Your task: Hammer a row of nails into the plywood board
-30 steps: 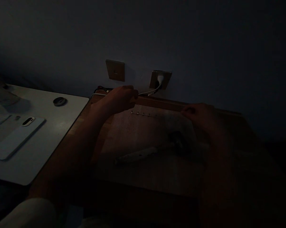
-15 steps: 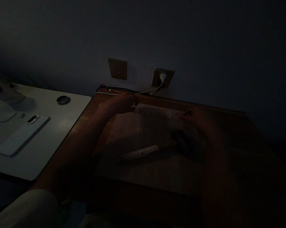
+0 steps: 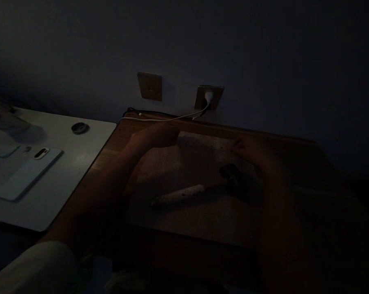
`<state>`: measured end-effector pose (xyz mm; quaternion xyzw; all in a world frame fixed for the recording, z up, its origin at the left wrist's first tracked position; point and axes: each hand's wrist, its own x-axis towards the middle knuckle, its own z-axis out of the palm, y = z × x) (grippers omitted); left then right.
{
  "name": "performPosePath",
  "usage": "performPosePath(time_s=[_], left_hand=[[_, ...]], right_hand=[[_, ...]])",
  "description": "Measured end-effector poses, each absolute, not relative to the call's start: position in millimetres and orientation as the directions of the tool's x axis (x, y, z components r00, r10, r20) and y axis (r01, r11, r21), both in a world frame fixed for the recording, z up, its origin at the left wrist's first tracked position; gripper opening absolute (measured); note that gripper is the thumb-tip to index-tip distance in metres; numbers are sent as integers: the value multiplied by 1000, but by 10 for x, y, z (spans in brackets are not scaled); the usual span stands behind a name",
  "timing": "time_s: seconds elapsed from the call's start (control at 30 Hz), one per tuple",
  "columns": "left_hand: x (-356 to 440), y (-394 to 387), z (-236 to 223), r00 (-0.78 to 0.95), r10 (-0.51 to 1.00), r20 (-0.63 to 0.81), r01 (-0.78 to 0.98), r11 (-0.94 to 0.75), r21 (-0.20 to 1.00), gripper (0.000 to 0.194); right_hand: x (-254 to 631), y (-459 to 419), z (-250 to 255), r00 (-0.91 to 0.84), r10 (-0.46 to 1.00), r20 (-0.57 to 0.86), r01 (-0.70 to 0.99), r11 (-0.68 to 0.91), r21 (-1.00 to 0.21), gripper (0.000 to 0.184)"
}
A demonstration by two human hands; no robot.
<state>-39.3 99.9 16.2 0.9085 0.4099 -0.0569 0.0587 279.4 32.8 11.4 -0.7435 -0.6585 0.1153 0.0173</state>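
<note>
The scene is very dim. My left hand point(image 3: 161, 135) is closed low over the back left corner of a pale flat board point(image 3: 190, 220), and whatever its fingers hold is hidden. Near the board's back right corner, my right hand point(image 3: 248, 149) has its fingers pressed together. A faint thin line runs left from those fingertips, too dark to name. Between my arms a hammer point(image 3: 178, 195) lies on the board, its pale worn handle to the left and its dark head to the right.
The board rests on a wooden table point(image 3: 111, 152) against the wall. A white table point(image 3: 80, 153) adjoins it on the left, carrying a phone point(image 3: 28, 175) and a small round dark object point(image 3: 79, 128). A white cable point(image 3: 184, 116) runs to a wall socket point(image 3: 213, 98) behind.
My left hand has come down toward the board and its fingers have closed up. Small upright nails seen beside it earlier no longer show. My right hand stays near the same corner.
</note>
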Motion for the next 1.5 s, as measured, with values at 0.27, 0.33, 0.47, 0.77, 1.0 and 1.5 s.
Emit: performPosePath(time_s=[0.27,0.33,0.47,0.77,1.0,1.5], left_hand=[[-403,998,208,638,749,-176,765,-643,40,21],[-443,1042,194,651,749,-126,758,-651,46,18],[-477,1072,173,690,723,-7,720,-686,102,17],[-402,978,194,722,686,94,648,-717,256,21],[-367,984,184,697,692,189,613,-711,344,18],[-387,1080,18,737,662,133,584,-724,366,24]], right_hand=[[2809,323,82,92,984,-151,966,-125,-225,6],[2816,318,70,93,985,-145,963,-126,-238,7],[2819,325,52,78,989,-129,954,-112,-280,10],[2720,371,5,17,997,-73,904,-47,-426,22],[2650,364,34,66,996,-67,887,-89,-454,19],[2719,365,19,81,996,26,828,-52,-559,17]])
